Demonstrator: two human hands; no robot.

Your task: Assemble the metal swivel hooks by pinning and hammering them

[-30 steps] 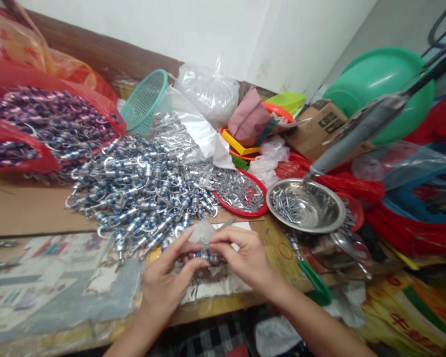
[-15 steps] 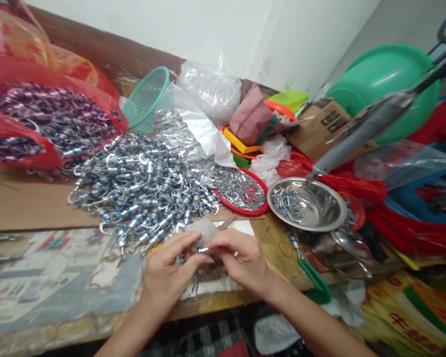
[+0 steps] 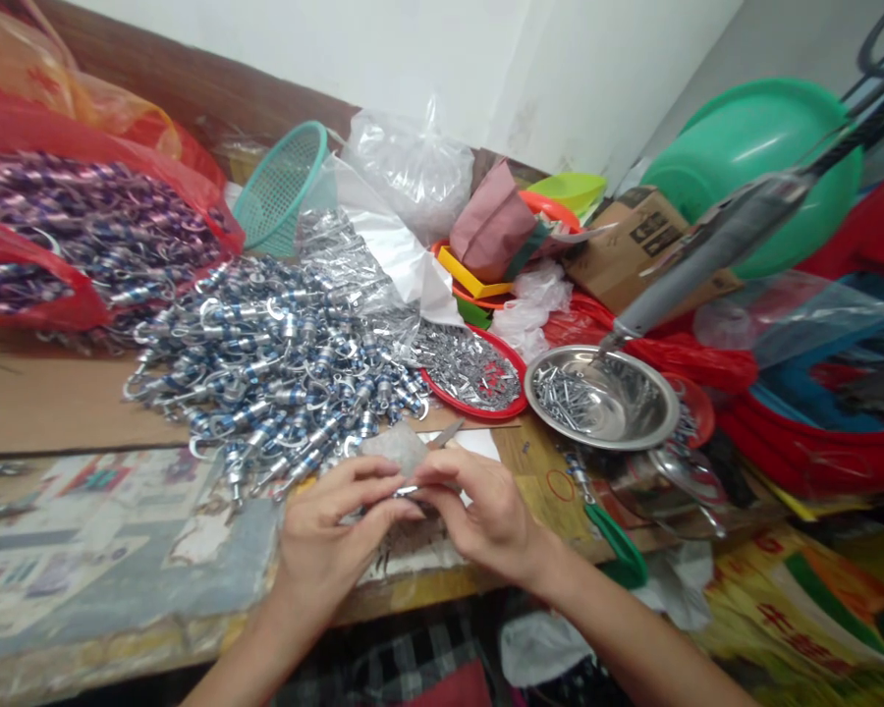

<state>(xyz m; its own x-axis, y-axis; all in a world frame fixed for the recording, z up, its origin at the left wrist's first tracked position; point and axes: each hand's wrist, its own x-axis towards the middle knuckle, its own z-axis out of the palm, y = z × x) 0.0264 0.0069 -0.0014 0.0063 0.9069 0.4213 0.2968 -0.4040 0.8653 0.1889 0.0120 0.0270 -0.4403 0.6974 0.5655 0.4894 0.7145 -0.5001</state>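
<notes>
My left hand [image 3: 335, 525] and my right hand [image 3: 490, 506] meet over the front edge of the table, fingertips almost touching. Pinched between them is a small shiny metal piece [image 3: 407, 490], mostly covered by the fingers, so its kind does not show. Just behind the fingertips sits a grey block [image 3: 396, 447], and a pointed blade [image 3: 446, 434] lies beside it. Close beyond my left hand spreads a big heap of silver-and-blue metal fittings with hooked ends [image 3: 287, 363].
A red plate [image 3: 520, 403] of small metal pieces and a steel bowl [image 3: 634, 432] of pins stand behind my right hand. A grey-handled tool [image 3: 714, 245] slants down over the bowl. At left is a red bag [image 3: 88, 309] of purple fittings. A teal basket [image 3: 280, 187] leans behind.
The view has shifted slightly. Both hands stay together at the same spot, the fingers adjusting a little around the small metal piece, which now lies flatter between them.
</notes>
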